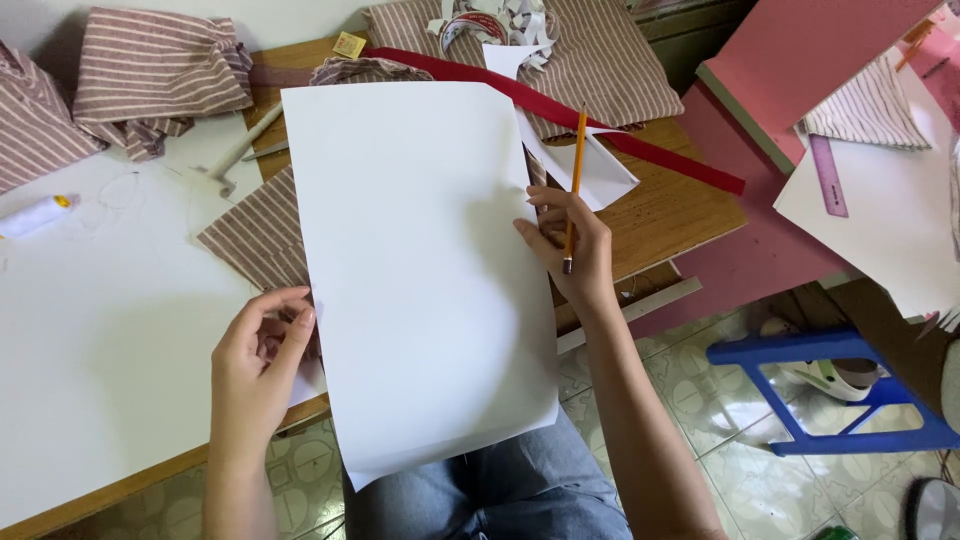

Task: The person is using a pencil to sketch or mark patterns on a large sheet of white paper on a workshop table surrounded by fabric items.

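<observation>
White paper sheet (pixel 420 270) (smooth, rectangular) held by both hands' fingers (pixel 290 335).

My left hand (pixel 262 350) and right hand (pixel 572 245) pinch opposite long edges of a white paper sheet (pixel 420 270) overhanging the table edge (pixel 120 485). An orange pencil (pixel 574 185) stands between my right fingers, tip upward. Striped fabric (pixel 255 235) lies beneath the sheet; a red strip (pixel 640 145) crosses behind. A blue stool (pixel 840 390) stands on the tiled floor.
</observation>
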